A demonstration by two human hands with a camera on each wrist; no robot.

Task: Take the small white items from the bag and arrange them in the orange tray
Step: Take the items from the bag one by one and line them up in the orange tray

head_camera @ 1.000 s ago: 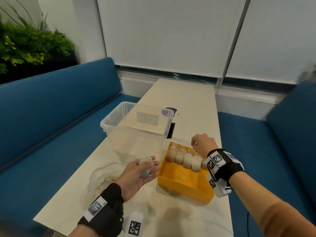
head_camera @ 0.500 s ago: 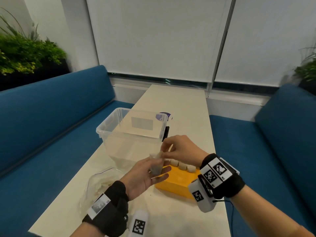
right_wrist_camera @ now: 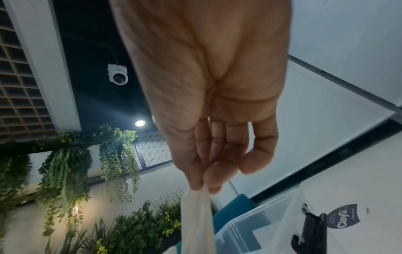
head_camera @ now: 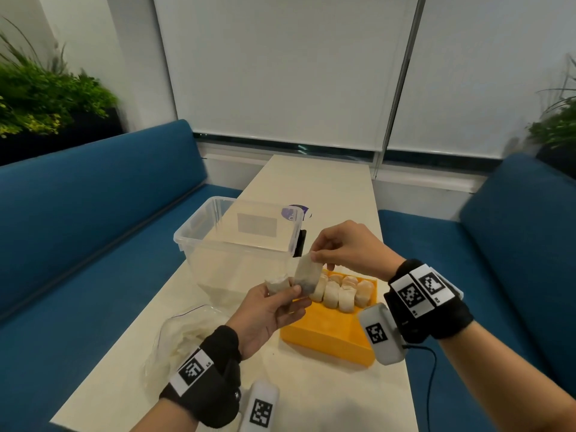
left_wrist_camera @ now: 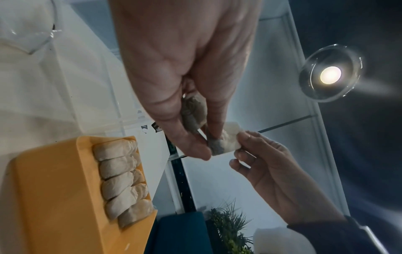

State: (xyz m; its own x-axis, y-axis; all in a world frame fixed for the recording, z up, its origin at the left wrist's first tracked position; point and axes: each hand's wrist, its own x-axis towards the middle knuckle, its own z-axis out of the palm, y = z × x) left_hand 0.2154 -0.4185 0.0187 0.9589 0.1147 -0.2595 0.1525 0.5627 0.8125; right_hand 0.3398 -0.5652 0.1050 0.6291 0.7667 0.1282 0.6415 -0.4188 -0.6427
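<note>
Your right hand's (head_camera: 346, 247) fingertips pinch one white pouch (head_camera: 307, 275) by its top; your left hand (head_camera: 268, 310) grips another pouch (head_camera: 276, 283) above the orange tray (head_camera: 327, 335).

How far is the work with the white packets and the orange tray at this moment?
Done: a row of white packets stands along the far end of the orange tray. In hand: the right hand pinches one packet by its top corner above the tray, and the left hand holds another packet. Left: both need placing, the near part of the tray is bare, and the plastic bag seems to hold more.
</note>
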